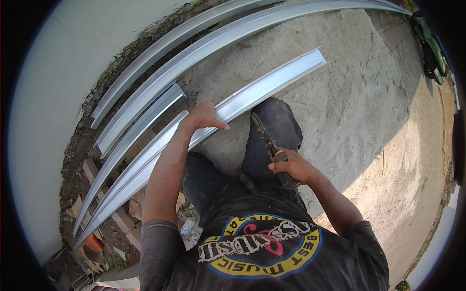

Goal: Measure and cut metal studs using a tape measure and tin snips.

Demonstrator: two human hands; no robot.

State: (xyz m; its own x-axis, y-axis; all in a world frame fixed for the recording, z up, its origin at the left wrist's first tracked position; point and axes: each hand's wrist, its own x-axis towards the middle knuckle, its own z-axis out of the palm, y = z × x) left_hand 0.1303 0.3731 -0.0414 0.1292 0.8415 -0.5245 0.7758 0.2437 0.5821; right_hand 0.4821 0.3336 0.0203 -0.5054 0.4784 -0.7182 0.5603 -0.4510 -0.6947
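Note:
My left hand [206,117] is closed round a long silvery metal channel [276,80], thumb on the near side and fingers over the far edge. The channel slants from the lower left up to the right, its cut end lying beyond my knee. In my right hand [296,167] I grip a pair of tin snips [264,133] with dark blades and orange-and-black handles. The blades point up and to the left, over my bent leg, with their tip close to the channel's near edge but apart from my left hand.
More metal channels [160,75] lie side by side at the left, along a pale wall [53,72]. Bricks [124,220], an orange pipe piece [92,247] and a plastic bottle [187,227] are at the lower left. Sandy ground [340,97] spreads to the right, partly sunlit. A dark-green object [429,48] stands far right.

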